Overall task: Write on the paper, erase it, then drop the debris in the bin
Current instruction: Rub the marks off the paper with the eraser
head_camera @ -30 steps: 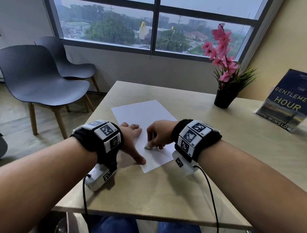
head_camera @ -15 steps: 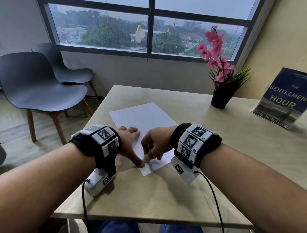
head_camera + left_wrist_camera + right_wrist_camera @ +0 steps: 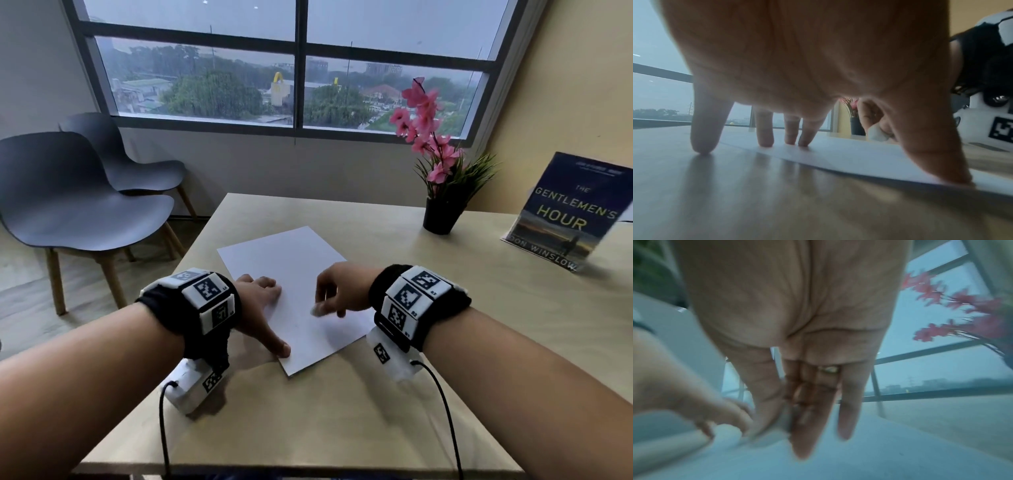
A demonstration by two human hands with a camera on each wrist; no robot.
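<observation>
A pale wooden table [image 3: 342, 404] stands under a wide window [image 3: 298, 65], with two grey chairs [image 3: 78, 205] at its left, a potted pink flower [image 3: 440, 192] and a propped book [image 3: 568, 212] at its right. The paper [image 3: 291, 274] lies flat near the table's middle. The left hand [image 3: 260, 308] presses spread, straight fingertips [image 3: 764, 142] on its left edge. The right hand [image 3: 342, 291] hovers above it, pinching what looks like a white eraser [image 3: 315, 311], though blurred.

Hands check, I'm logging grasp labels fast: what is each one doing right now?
Left hand: open, fingers spread, pressing the paper to the table.
Right hand: fingers curled, pinching a small white eraser over the paper.
</observation>
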